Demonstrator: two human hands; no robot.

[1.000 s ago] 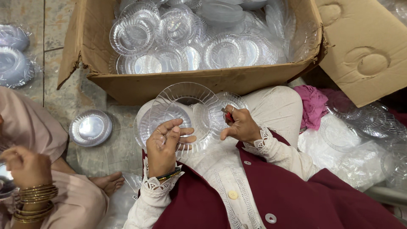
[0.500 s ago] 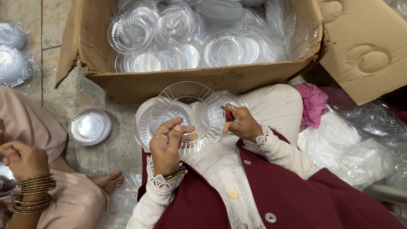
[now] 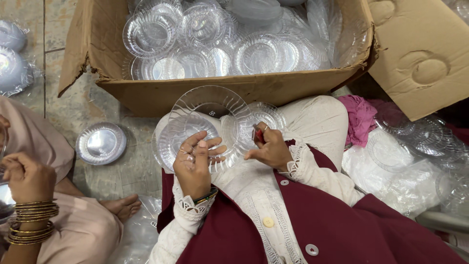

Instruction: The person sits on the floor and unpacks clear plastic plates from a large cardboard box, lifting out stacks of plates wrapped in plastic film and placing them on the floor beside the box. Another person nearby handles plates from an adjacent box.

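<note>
My left hand (image 3: 195, 164) grips the near rim of a clear ribbed plastic plate (image 3: 188, 129), which overlaps a larger clear plate (image 3: 210, 100) behind it. My right hand (image 3: 267, 149) pinches a small red object (image 3: 257, 135) at the edge of another clear plate (image 3: 266, 113) on my lap. Both hands sit just in front of a cardboard box (image 3: 161, 95) filled with several clear plates (image 3: 151, 34).
Another person sits at the left, a hand (image 3: 27, 178) with gold bangles raised. A stack of silvery plates (image 3: 101, 143) lies on the tiled floor. Wrapped plates (image 3: 12, 71) sit far left. A pink cloth (image 3: 361, 115) and clear plates in plastic wrap (image 3: 415, 146) lie right.
My hands and the plates stay almost still. The other person's bangled hand at the left has risen slightly.
</note>
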